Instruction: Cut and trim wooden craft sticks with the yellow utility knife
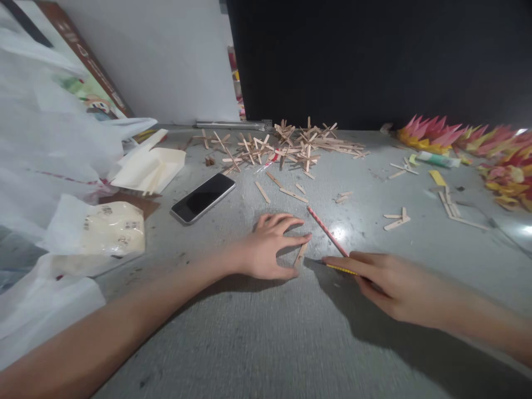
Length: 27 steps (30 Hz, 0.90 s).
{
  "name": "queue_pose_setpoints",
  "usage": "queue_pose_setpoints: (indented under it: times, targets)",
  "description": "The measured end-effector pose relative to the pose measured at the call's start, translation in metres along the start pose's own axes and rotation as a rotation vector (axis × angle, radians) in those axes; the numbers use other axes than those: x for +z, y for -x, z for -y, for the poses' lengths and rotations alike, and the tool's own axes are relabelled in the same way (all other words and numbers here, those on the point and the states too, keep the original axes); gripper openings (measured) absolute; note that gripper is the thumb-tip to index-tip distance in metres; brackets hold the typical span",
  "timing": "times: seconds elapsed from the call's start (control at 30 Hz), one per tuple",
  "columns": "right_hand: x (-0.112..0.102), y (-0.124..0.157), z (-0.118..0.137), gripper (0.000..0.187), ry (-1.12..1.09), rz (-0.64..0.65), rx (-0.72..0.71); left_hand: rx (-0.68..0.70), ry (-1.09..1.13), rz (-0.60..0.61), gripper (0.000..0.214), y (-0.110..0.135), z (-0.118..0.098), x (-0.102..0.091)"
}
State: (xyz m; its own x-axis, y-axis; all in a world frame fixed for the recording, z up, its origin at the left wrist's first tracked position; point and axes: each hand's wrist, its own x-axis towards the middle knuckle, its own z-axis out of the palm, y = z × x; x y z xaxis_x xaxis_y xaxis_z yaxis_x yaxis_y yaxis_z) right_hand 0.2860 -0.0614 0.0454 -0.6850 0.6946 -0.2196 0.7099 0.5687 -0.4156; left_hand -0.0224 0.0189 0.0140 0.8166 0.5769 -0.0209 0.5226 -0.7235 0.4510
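Note:
My left hand (270,249) is over the tabletop, holding a short wooden craft stick (301,255) down between its thumb and index fingertip. Its other fingers curve beyond the stick. To the right, my right hand (384,280) grips a yellow craft knife (341,270); the knife's thin dark blade points left at the stick. A red patterned rod (327,231) slants from the table to my right fingers. Whether that rod is held or just lies behind them I cannot tell. Farther back lie cut stick pieces (293,195).
A phone (203,198) lies left of centre. Behind it is a heap of crossed craft sticks (286,147). On the left are a paper tray (166,166) and a plastic-wrapped packet (114,227). Pink and yellow paper petals (430,136) and a tube (438,159) sit at right.

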Motion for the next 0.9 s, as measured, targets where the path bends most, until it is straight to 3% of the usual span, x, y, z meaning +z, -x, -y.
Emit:
queue_pose_setpoints:
  times: [0.1, 0.23, 0.33, 0.5, 0.9]
  targets:
    - [0.002, -0.001, 0.004, 0.052, 0.089, -0.018, 0.082, -0.003, -0.01, -0.009, 0.076, 0.0, -0.001, 0.0]
    - [0.005, -0.011, 0.006, 0.026, 0.195, -0.045, 0.126, -0.012, -0.022, -0.015, 0.076, -0.001, -0.003, 0.002]
    - [0.007, -0.022, 0.005, 0.039, 0.307, -0.049, 0.154, -0.012, -0.026, -0.028, 0.077, 0.0, -0.003, 0.004]
    - [0.014, -0.031, 0.003, 0.04, 0.435, -0.046, 0.126, 0.006, 0.011, -0.063, 0.075, 0.0, -0.002, 0.007]
    - [0.017, -0.029, 0.001, 0.039, 0.363, -0.079, 0.152, 0.015, 0.028, -0.08, 0.074, -0.001, 0.0, 0.01]
